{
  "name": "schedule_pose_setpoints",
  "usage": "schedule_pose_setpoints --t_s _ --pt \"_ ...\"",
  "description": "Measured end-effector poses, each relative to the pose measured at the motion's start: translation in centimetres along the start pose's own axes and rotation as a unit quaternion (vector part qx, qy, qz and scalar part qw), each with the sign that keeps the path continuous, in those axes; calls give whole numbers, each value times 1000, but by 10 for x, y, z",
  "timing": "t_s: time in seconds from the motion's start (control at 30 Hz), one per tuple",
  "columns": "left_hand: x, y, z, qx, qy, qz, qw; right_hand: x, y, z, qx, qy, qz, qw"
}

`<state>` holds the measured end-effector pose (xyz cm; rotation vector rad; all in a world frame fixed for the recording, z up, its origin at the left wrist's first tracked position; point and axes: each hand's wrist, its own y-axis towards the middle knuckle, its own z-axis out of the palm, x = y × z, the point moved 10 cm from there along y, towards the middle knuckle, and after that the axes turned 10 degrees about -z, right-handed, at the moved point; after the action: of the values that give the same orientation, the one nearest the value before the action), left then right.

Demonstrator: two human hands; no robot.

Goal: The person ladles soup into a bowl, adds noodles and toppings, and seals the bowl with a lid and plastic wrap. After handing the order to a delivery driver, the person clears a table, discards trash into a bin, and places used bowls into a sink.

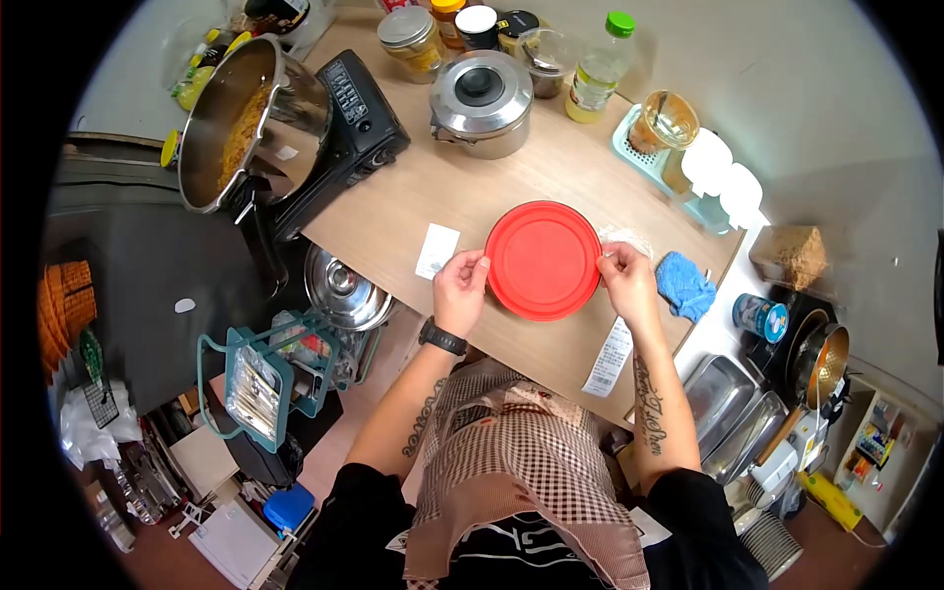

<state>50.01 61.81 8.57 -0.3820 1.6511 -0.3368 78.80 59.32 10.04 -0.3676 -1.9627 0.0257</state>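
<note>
A round red lid (544,262) is in front of me over the wooden table, seen from above; a thin dark edge shows along its rim. What is beneath it is hidden. My left hand (459,295) pinches its left edge between thumb and fingers. At the opposite edge, my right hand (628,280) grips the rim the same way. A small white paper slip (438,251) lies just left of the lid. By my right forearm is a long printed receipt (609,358). Crumpled clear plastic (627,239) shows behind my right hand.
A lidded metal pot (482,106) stands at the back, near jars (411,44) and a green-capped bottle (600,69). On the left, a large pot (221,128) with orange-brown food sits on a black portable stove (359,118). A blue cloth (685,286) lies at right.
</note>
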Motion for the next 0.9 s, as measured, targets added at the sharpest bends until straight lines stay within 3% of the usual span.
schedule_pose_setpoints --t_s 0.1,0.13,0.2,0.23,0.3,0.4,0.5,0.6,0.7,0.73,0.77,0.83,0.9 --pt "5 5 -2 9 41 -24 999 -2 3 3 47 7 35 998" --pt "11 8 -1 51 36 -50 997 0 4 5 103 1 70 992" --pt "16 26 0 134 24 -92 986 7 26 6 175 -61 23 982" --pt "-2 36 9 134 28 -50 989 16 34 10 211 -92 2 973" --pt "-42 63 35 130 35 37 990 77 74 27 149 -106 -179 967" --pt "-55 80 59 167 170 51 970 81 93 66 263 -149 -179 936" --pt "-55 83 60 142 216 71 963 75 97 73 310 -134 -148 930" --pt "-44 87 59 173 138 11 975 72 100 68 296 -109 -135 939" --pt "-45 76 39 165 51 8 985 70 92 33 251 -98 -121 955" --pt "-46 69 30 157 116 60 979 60 87 25 253 -101 -105 956" --pt "-29 63 26 177 125 4 976 56 85 24 260 -114 -114 952" --pt "-30 54 23 171 135 -15 976 46 73 28 277 -135 -128 943" --pt "-34 55 24 128 126 34 983 47 71 27 240 -130 -149 951"
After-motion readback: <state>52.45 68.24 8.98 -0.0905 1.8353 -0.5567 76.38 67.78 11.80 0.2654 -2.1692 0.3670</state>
